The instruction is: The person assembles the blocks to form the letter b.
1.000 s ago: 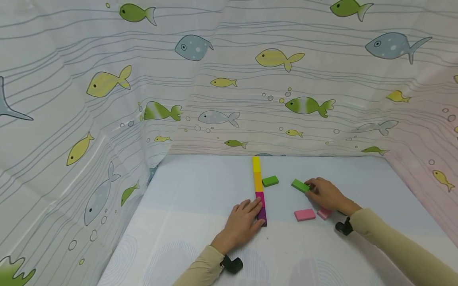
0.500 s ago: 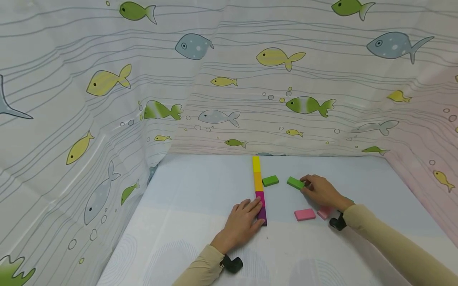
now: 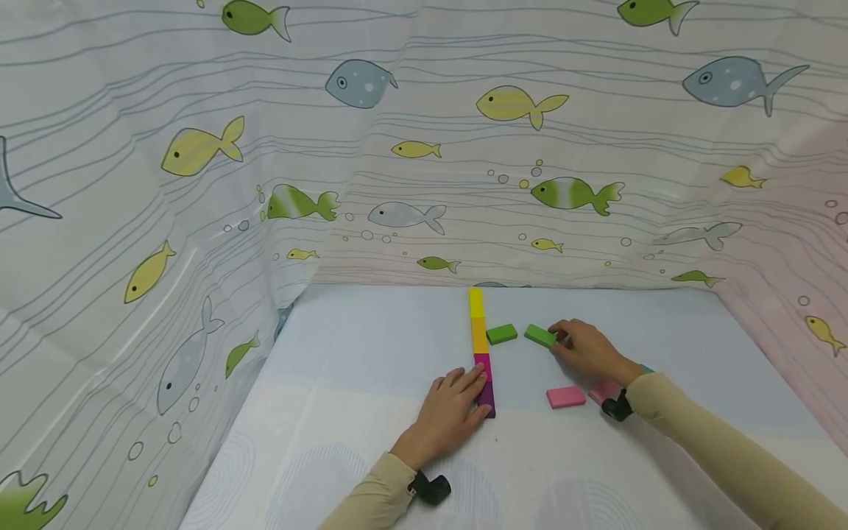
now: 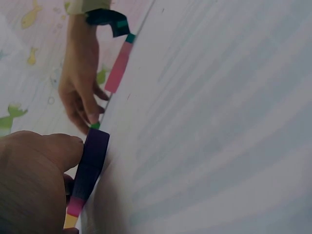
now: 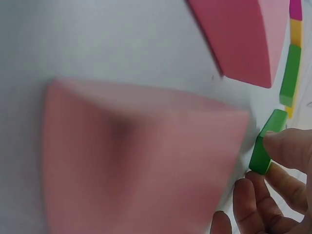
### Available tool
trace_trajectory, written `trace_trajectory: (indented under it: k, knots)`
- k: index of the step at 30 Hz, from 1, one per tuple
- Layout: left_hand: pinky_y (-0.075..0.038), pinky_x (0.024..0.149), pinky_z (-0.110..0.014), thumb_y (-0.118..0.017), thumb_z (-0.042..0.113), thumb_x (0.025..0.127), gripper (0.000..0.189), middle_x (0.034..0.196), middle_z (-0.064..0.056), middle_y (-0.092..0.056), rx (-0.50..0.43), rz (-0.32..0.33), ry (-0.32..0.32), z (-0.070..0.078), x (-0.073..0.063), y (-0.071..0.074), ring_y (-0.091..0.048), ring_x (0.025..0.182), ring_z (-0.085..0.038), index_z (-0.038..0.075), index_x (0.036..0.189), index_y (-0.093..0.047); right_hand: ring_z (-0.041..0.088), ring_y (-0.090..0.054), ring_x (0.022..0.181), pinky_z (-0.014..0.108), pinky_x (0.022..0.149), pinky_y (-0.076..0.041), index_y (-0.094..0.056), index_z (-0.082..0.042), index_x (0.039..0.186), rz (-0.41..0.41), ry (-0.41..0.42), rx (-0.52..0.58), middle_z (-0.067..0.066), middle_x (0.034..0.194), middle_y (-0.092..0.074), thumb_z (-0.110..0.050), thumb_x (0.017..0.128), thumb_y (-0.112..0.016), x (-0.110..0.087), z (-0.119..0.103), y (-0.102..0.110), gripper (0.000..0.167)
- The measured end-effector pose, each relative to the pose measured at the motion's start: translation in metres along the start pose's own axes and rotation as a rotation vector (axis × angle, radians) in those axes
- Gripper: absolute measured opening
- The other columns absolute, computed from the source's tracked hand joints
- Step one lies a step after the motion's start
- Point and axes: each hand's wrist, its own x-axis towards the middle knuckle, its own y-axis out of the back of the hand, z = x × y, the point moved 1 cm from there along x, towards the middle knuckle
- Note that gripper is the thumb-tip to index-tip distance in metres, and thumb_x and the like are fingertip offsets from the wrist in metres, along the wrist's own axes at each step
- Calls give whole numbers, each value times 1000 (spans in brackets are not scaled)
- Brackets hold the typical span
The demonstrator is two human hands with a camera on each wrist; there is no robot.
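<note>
My left hand rests against a row of end-to-end blocks, its fingertips on the magenta block and its thumb by the purple block. Farther along that row come an orange block and a yellow block. Thumb and fingers of my right hand pinch one end of a green block. Another green block lies just right of the orange one, apart from the held block. In the right wrist view the thumb lies along the held green block.
A pink block lies right of the row. A second pink block is partly hidden under my right wrist. Beyond that wrist a bit of teal shows. Fish-printed cloth stands behind the white table surface.
My right hand has moved left and slightly away from me, bringing the green block closer to the other green one. The left hand and the row have stayed in place.
</note>
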Motion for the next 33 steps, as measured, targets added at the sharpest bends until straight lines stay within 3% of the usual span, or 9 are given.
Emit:
trace_trajectory:
  k: [18, 33]
  knots:
    - [-44, 116, -48, -57, 45, 108, 57, 165, 1, -49, -11, -21, 13, -1, 2, -3, -48, 148, -29, 17, 157, -54, 25, -67, 96, 45, 83, -58, -66, 4, 132, 5, 60, -22, 20, 117, -71, -10, 101, -69, 11, -5, -4, 35]
    - [-45, 115, -48, -58, 46, 107, 57, 164, 1, -50, -1, -2, 10, -2, 1, -4, -49, 147, -28, 17, 157, -54, 24, -67, 95, 46, 84, -58, -66, 3, 132, -5, 88, -43, 19, 116, -71, -9, 101, -69, 15, -7, -4, 34]
